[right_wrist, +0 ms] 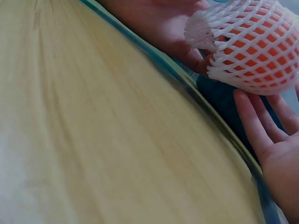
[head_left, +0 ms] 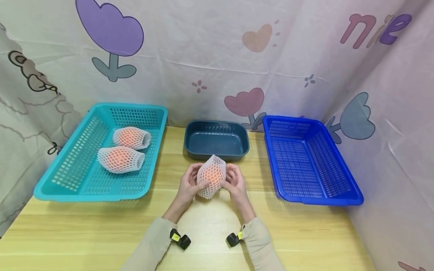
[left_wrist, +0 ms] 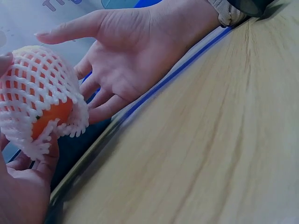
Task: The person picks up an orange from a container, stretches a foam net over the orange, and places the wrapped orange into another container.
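Note:
An orange (head_left: 213, 177) in a white foam net is held up between both hands over the table, in front of the dark teal basin. My left hand (head_left: 188, 185) grips it from the left, thumb on the near side. My right hand (head_left: 236, 183) lies along its right side; in the right wrist view its fairly straight fingers (right_wrist: 254, 122) touch the netting. Through the net's opening in the left wrist view, bare orange peel (left_wrist: 55, 116) shows. Two more netted oranges, a nearer one (head_left: 120, 159) and a farther one (head_left: 130, 137), lie in the turquoise basket (head_left: 98, 197).
Beyond the hands, the dark teal basin (head_left: 217, 154) stands against the printed curtain (head_left: 203, 49). A blue basket (head_left: 320, 201) is on the right. The wooden table (head_left: 210, 241) spreads in front, and curtain hangs along both sides.

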Tool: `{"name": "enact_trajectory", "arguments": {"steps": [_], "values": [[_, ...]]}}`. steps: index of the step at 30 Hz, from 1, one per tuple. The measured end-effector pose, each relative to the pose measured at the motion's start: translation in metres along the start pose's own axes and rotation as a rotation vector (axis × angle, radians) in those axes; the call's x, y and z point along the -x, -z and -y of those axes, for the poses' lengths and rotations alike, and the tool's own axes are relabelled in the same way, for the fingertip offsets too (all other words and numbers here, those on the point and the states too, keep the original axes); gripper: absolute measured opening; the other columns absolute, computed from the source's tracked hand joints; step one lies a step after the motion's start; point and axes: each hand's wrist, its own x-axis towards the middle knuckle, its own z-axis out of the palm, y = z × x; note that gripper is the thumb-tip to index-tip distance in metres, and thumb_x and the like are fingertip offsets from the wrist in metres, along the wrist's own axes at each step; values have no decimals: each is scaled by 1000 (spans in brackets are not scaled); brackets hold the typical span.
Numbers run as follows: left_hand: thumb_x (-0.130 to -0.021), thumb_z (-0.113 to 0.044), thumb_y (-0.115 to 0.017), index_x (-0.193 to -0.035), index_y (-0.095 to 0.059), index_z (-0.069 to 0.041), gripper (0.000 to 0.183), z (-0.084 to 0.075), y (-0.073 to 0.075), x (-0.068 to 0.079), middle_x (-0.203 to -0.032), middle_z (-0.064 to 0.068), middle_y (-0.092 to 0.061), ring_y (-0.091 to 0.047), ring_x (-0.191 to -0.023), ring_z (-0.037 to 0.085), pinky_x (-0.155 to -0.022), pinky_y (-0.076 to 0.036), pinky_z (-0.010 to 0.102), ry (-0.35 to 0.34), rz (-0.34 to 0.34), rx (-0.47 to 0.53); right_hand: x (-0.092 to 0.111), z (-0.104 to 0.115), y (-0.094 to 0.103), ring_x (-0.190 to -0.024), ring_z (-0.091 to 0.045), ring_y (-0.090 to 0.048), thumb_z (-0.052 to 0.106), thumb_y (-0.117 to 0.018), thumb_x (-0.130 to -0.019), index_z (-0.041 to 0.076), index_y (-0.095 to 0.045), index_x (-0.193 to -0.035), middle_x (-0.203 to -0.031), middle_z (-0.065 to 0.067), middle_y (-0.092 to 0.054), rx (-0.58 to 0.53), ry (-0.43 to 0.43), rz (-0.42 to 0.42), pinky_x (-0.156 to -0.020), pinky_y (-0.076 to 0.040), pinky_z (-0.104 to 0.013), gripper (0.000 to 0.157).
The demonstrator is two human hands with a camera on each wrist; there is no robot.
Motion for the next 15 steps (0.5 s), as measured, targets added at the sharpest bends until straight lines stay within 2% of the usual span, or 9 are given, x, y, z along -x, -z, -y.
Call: {"name": "enact_trajectory", "arguments": {"steps": [2, 4, 9, 15], "values": [[-79, 7, -73, -132, -46, 9, 60, 0, 1, 0, -130, 23, -52, -53, -118, 20, -104, -44, 25, -11, 9, -1, 0, 0, 0, -118, -21, -56, 11, -76, -83, -8, -35, -139, -132, -10, -56, 24, -10, 31, -97, -49, -30, 72], [-79, 7, -74, -133, -47, 9, 60, 0, 1, -1, -131, 24, -52, -53, -118, 20, -104, -44, 25, -18, 15, -7, 0, 0, 1, -118, -21, -56, 14, -78, -83, -4, -35, -143, -134, -10, -56, 48, -19, 53, -97, -48, -30, 76], [-78, 7, -76, -135, -49, 7, 63, 1, 1, 0, -134, 25, -51, -52, -120, 20, -103, -44, 25, -37, 28, -29, 1, -1, 2, -118, -22, -55, 9, -75, -83, 1, -36, -146, -136, -11, -54, 40, -31, 70, -98, -49, -31, 75], [-72, 10, -80, -141, -45, 0, 78, 1, -2, 2, -137, 18, -52, -52, -120, 19, -99, -46, 25, -23, 52, -72, 1, 0, -1, -130, -24, -48, 8, -75, -83, 1, -31, -148, -147, -12, -44, -30, -2, 56, -108, -42, -33, 78]]}}
